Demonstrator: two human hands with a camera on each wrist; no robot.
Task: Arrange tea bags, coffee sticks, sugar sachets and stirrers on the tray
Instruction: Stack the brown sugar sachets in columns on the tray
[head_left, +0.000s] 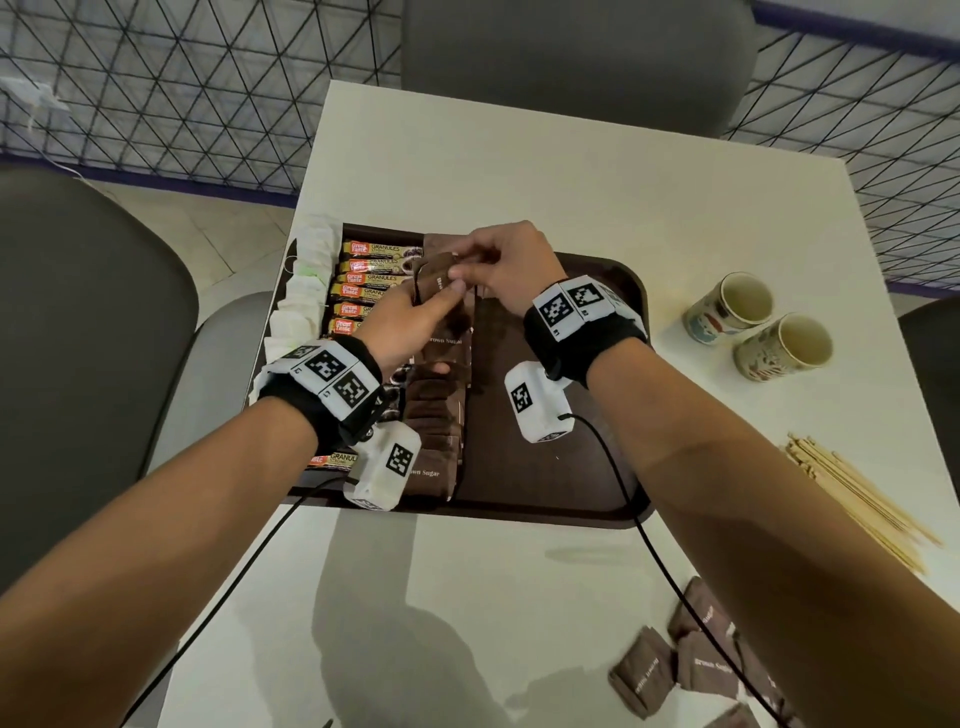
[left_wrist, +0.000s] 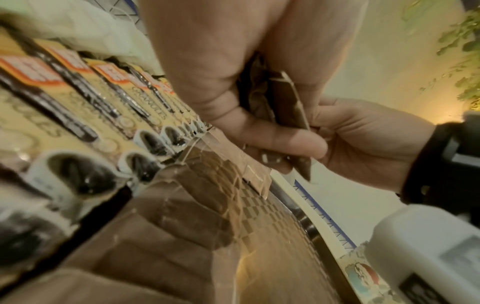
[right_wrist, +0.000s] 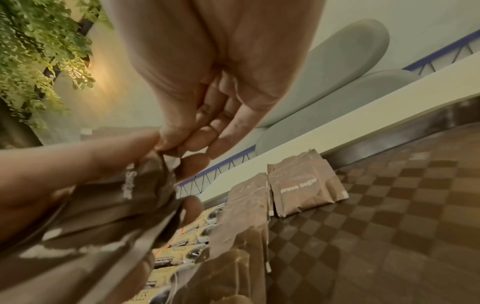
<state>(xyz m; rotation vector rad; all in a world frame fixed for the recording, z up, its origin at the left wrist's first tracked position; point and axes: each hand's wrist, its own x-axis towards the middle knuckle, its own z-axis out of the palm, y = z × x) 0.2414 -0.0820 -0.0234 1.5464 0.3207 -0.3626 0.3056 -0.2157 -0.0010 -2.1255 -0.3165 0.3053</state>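
Together, both hands (head_left: 457, 291) on sugar sachets (head_left: 434, 280).

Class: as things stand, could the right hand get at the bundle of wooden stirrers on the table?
Probably yes, but not at once: the right hand pinches a brown sugar sachet with the left hand. The wooden stirrers lie uncovered on its own side.

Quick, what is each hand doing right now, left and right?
Left hand: grips a bunch of brown sugar sachets.
Right hand: pinches the top sachet of that bunch.
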